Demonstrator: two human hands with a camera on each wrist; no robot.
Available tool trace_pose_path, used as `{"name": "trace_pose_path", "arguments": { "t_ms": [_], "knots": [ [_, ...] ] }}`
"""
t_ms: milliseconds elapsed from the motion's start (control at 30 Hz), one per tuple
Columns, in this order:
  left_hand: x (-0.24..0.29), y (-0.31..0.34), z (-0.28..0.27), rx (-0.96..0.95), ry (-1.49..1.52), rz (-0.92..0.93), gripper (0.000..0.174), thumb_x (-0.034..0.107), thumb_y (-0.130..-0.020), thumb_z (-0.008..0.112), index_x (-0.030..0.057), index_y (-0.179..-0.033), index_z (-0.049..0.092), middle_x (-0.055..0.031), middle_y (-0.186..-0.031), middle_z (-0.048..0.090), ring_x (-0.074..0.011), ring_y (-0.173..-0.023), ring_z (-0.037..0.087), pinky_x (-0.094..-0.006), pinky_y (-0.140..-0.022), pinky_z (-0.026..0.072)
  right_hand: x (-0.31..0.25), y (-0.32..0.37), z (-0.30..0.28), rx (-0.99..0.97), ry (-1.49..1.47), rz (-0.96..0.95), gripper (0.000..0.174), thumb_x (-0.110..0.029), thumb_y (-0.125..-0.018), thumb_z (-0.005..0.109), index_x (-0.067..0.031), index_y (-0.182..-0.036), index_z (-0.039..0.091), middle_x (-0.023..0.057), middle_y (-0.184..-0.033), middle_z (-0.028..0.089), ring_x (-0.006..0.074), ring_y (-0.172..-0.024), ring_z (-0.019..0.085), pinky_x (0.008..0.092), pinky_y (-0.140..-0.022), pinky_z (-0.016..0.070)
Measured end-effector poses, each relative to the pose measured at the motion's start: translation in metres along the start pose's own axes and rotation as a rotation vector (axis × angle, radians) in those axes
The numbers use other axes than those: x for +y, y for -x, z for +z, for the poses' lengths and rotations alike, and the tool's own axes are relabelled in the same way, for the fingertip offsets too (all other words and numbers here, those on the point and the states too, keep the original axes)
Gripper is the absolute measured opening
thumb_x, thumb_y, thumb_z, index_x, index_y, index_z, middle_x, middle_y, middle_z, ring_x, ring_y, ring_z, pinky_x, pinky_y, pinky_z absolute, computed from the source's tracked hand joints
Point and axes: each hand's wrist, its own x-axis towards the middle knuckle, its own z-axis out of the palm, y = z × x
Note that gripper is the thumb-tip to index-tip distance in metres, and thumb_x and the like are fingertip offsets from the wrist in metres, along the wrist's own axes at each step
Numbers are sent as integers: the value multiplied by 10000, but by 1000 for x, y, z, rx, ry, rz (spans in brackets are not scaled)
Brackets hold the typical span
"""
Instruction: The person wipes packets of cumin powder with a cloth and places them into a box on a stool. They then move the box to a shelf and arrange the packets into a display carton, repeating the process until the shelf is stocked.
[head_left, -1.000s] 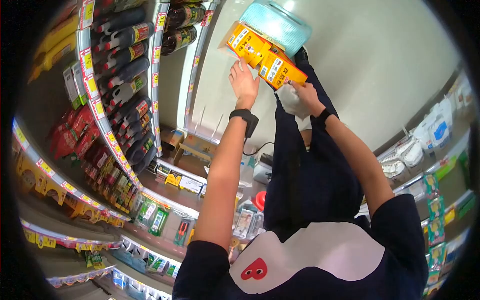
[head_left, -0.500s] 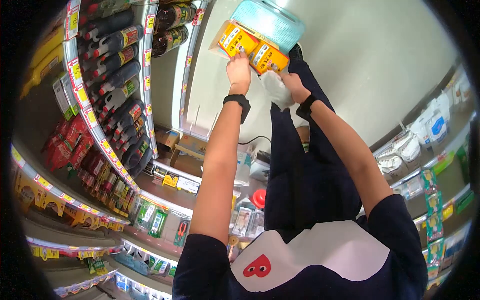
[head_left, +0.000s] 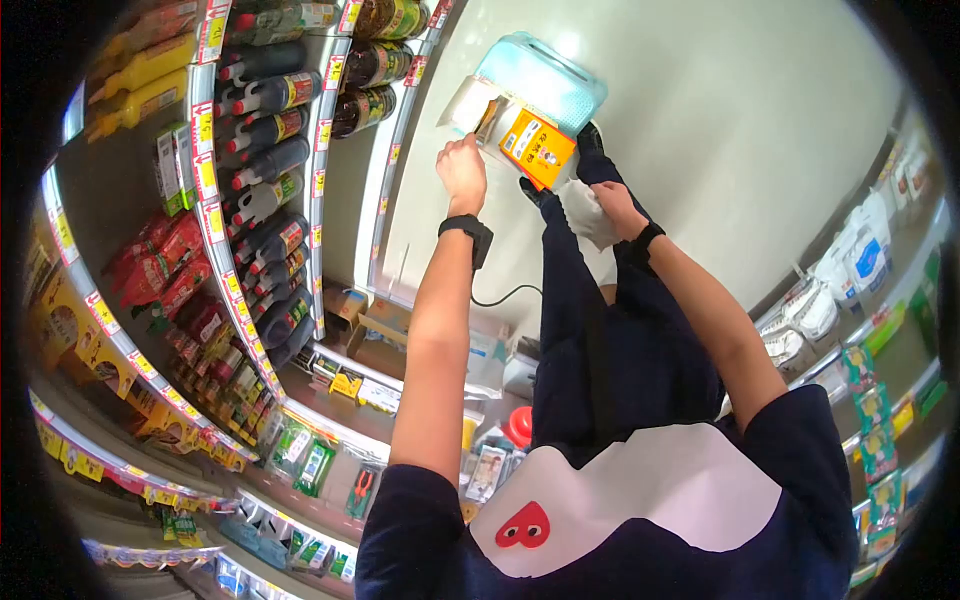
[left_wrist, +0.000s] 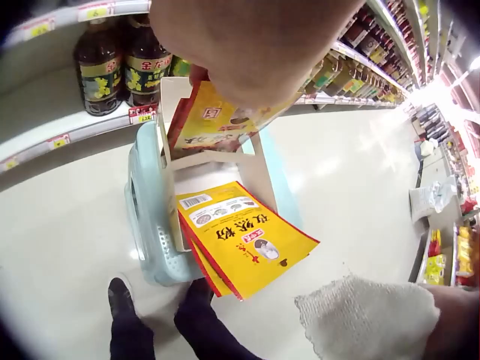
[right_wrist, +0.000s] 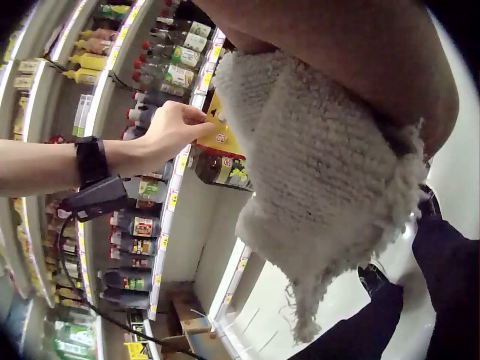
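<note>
- Pinching yellow pkt: L hand
- Gripping grey cloth: R hand
- Pkt prob. light, floppy, bit slick; best held nr. top edge

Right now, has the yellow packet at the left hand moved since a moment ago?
Yes. Against the blue basket, that packet has tipped up from lying face-up in the white box and now shows nearly edge-on, pinched by the left hand.

The left hand holds a packet, the right hand a pale cloth.
</note>
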Motion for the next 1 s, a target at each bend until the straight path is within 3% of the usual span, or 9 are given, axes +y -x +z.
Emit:
{"name": "trace_pose_path", "arguments": {
  "t_ms": [233, 367, 500, 667, 767, 833, 900, 967, 1000],
  "knots": [
    [3, 21, -57, 312, 199, 72, 71, 80, -861, 579, 52, -871, 644, -130, -784, 662, -308, -765, 639, -429, -691, 493, -2, 9, -9, 54, 119, -84, 376, -266, -827, 568, 2, -1068, 674, 150, -1023, 694, 269, -957, 661, 352, -854, 500],
    [14, 66, -102, 155, 428, 136, 97, 119, -894, 593, 49, -929, 651, -180, -794, 649, -378, -709, 623, -460, -628, 486, -20, 29, -5, 51, 324, -362, 474, -313, -826, 603, -9, -1189, 616, 179, -1015, 691, 285, -986, 660, 353, -864, 502],
    [16, 118, -168, 168, 645, 159, 124, 98, -877, 626, 22, -967, 663, -163, -836, 676, -321, -737, 662, -397, -652, 515, -78, 119, -1, -39, 371, -596, 590, -286, -804, 681, -91, -1335, 515, 169, -935, 685, 270, -847, 652, 358, -773, 498],
    [0, 173, -270, 3, 959, 64, 227, 68, -845, 671, -21, -1054, 670, -119, -944, 710, -138, -831, 669, -276, -732, 512, -106, 180, 9, -475, 513, -1102, 281, -302, -826, 732, -30, -883, 693, 91, -748, 634, 199, -714, 591, 323, -694, 464],
    [-20, 199, -288, 52, 1492, -83, 236, 68, -864, 658, -61, -1062, 662, -105, -955, 702, -133, -854, 652, -267, -749, 509, -114, 251, 24, -641, 411, -1086, 235, -242, -872, 693, -11, -832, 670, 50, -717, 619, 110, -717, 549, 294, -680, 440],
    [-51, 211, -272, -58, 1938, 267, 517, 352, -891, 654, -69, -1187, 604, -130, -1143, 642, -171, -1072, 586, -313, -959, 434, -113, 294, 36, -575, 427, -1024, 180, -197, -897, 669, -26, -849, 696, -10, -757, 640, 64, -743, 532, 269, -712, 437],
    [-54, 225, -253, 136, 1808, 372, 734, 490, -850, 646, -55, -1319, 495, -150, -1311, 540, -206, -1249, 470, -350, -1063, 341, -110, 343, 48, -570, 260, -844, 194, -204, -906, 661, -16, -906, 711, -8, -816, 663, 45, -785, 533, 252, -752, 447],
    [-56, 247, -229, -44, 1930, 291, 841, 511, -833, 641, -30, -1417, 370, -152, -1405, 457, -229, -1341, 374, -375, -1104, 291, -100, 367, 64, -524, 238, -862, 243, -215, -914, 652, 15, -972, 706, -7, -847, 662, 41, -805, 546, 220, -721, 446],
    [-37, 263, -244, -15, 2036, 93, 791, 513, -876, 560, 6, -1440, 336, -171, -1378, 497, -302, -1276, 476, -435, -1086, 361, -96, 376, 70, -487, 323, -885, 270, -227, -931, 634, 20, -1017, 697, -15, -876, 662, 44, -806, 546, 230, -732, 452]
  ]
}}
